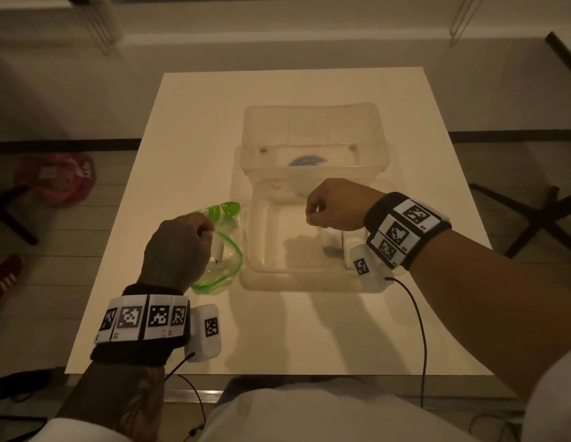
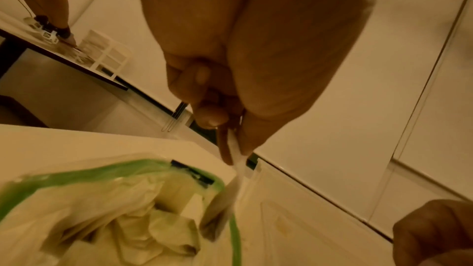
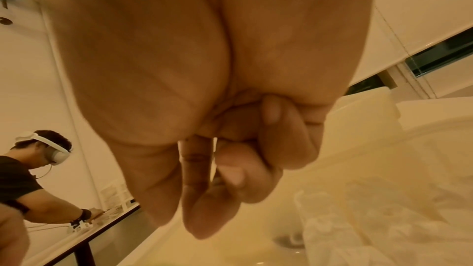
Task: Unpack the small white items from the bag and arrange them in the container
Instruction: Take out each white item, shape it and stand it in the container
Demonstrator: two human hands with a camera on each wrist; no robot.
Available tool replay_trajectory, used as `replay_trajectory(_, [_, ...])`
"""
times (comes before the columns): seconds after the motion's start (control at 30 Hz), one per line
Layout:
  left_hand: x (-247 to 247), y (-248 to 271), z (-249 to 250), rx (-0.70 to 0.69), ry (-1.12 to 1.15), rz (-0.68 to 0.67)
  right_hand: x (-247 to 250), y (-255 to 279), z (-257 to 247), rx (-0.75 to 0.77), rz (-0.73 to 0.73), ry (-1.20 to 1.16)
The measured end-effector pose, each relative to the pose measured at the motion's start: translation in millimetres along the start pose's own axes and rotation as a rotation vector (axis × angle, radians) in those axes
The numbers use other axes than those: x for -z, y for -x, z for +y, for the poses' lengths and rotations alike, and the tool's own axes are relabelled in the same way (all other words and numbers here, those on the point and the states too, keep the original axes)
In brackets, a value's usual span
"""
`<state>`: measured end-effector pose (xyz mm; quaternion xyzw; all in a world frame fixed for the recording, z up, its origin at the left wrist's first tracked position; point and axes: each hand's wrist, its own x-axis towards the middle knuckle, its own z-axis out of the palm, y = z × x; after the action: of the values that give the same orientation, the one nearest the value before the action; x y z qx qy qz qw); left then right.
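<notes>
A clear zip bag (image 1: 220, 250) with a green rim lies open on the white table (image 1: 198, 129), left of the containers. My left hand (image 1: 210, 232) is at its mouth and pinches a thin small white item (image 2: 236, 161) between thumb and fingers. More white items (image 2: 176, 201) lie inside the bag (image 2: 76, 219). My right hand (image 1: 312, 215) hovers over the near shallow clear container (image 1: 277, 269), fingers curled; the right wrist view shows nothing between them (image 3: 217, 179). Pale upright items (image 1: 333, 240) stand at that container's right side, partly hidden by my wrist.
A deeper clear tub (image 1: 312, 129) stands just behind the near container. Wrist cables (image 1: 421, 330) trail over the table's front edge. On the floor are a pink bag (image 1: 57, 177), a red shoe (image 1: 6, 279) and a chair base (image 1: 539, 215). Another person (image 3: 33, 169) works at a far table.
</notes>
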<state>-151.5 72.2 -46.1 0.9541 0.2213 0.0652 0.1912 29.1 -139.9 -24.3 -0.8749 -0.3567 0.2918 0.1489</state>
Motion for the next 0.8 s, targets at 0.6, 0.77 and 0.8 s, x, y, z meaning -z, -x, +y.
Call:
replay_trajectory(0.6, [-26.8, -18.6, 99.8, 0.066, 0.787, -0.095, 10.6, 25.1, -10.4, 0.143, 0.236, -0.467])
replay_trajectory(0.77, [-35.2, -13.8, 108.6, 0.066, 0.817, -0.102, 9.5, 35.0, -1.7, 0.105, 0.236, -0.567])
replay_trajectory(0.8, [-35.7, -14.6, 109.1, 0.048, 0.806, -0.114, 10.0, 36.2, -1.1, 0.099, 0.243, -0.558])
